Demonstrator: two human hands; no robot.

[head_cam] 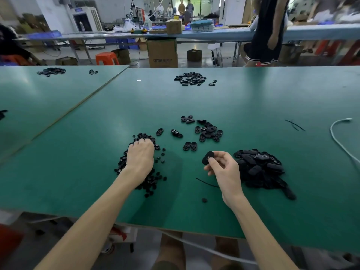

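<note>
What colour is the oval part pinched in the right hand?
Black; the oval part in the right hand shows best in the head view.

Left grip [140,154] palm down, right grip [222,166] raised, pinching

Open tabletop [183,172] between piles [259,168] (both black)

**Surrounding Items**

The green matte work table [253,98] carries a far heap of black plastic parts [190,78] and a second heap [51,71] at far left. A white cable [337,137] curves along the right edge, near two thin black strips [295,125]. Beyond the table stand an orange plastic stool [106,58], a brown cardboard box [162,53] and a white cabinet machine [85,19].
</note>
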